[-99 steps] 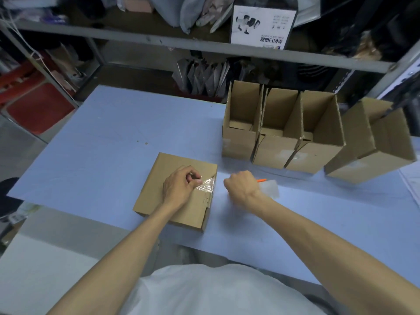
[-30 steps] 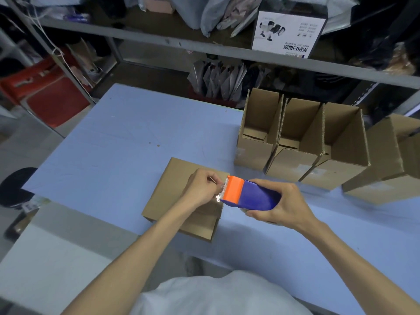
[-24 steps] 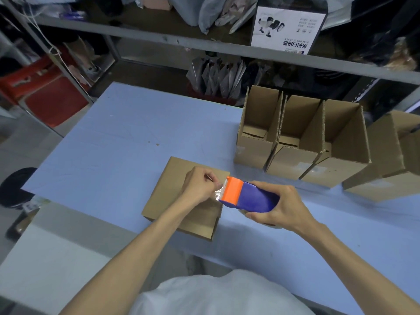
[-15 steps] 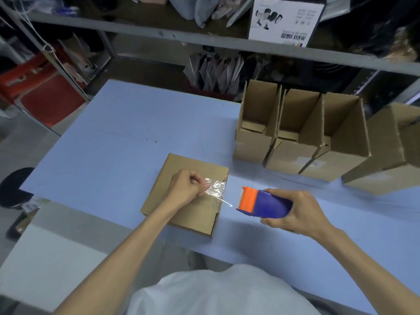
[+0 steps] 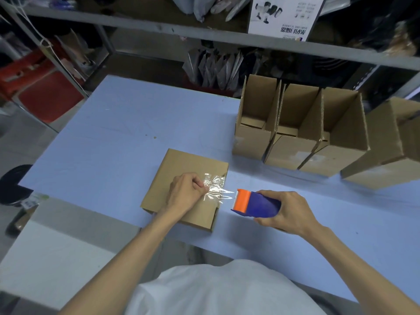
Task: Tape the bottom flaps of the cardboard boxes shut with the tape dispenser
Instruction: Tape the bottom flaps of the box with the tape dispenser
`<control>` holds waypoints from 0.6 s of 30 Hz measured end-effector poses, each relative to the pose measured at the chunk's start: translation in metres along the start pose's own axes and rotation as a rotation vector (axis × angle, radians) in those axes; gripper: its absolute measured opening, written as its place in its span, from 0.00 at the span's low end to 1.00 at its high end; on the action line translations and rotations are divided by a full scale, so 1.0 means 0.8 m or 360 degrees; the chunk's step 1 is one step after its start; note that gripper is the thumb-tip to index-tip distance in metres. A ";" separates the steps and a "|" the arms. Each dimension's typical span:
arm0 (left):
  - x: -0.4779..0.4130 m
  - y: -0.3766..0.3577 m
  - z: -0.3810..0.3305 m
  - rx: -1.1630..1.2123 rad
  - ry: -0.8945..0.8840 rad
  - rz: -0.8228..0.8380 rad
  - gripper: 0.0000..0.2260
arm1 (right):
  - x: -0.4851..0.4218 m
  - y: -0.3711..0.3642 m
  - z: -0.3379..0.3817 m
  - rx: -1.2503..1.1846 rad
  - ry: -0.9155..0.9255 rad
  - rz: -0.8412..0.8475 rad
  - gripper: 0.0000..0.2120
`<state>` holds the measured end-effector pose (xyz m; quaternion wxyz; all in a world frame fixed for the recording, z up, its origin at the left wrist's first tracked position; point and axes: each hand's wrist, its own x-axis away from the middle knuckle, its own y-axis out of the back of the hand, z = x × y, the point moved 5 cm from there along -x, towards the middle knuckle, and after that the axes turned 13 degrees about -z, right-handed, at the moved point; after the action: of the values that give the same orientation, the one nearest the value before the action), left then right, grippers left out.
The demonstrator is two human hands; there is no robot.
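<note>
A flat brown cardboard box (image 5: 181, 169) lies bottom-up on the blue table (image 5: 113, 137) in front of me. My left hand (image 5: 185, 193) rests on the box and pinches the end of a crinkled strip of clear tape (image 5: 216, 189). The strip runs right to the blue and orange tape dispenser (image 5: 254, 204), which my right hand (image 5: 286, 211) grips just past the box's right edge, above the table.
Three open cardboard boxes (image 5: 295, 128) stand in a row at the back right, and a fourth box (image 5: 386, 146) lies tipped beside them. Metal shelving (image 5: 204, 39) with bags and a white carton runs behind the table. A red bin (image 5: 43, 92) sits far left.
My right hand has pulled the dispenser rightward off the box, drawing out a strip of tape. My left hand stays on the box holding the tape's end.
</note>
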<state>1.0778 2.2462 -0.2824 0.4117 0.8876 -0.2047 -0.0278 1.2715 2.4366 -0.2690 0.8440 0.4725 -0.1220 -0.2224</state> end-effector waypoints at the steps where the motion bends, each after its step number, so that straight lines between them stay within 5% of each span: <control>1: 0.001 -0.001 0.001 -0.0039 -0.0011 -0.0013 0.08 | 0.000 -0.001 0.000 0.0010 0.0007 0.0004 0.30; 9: -0.004 -0.010 -0.004 -0.0373 -0.0112 -0.0022 0.10 | -0.004 -0.006 0.004 0.0106 0.0085 -0.0004 0.30; 14: -0.003 0.007 0.009 -0.0459 -0.0111 -0.0183 0.26 | -0.005 -0.010 0.006 0.0148 0.0065 0.0055 0.31; 18: 0.010 0.001 -0.009 -0.0124 -0.0364 -0.0122 0.11 | -0.012 -0.018 0.019 0.0221 0.0109 0.0152 0.29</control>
<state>1.0863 2.2480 -0.2762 0.4183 0.8692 -0.2149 -0.1525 1.2531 2.4237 -0.2732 0.8225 0.5309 -0.1305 -0.1565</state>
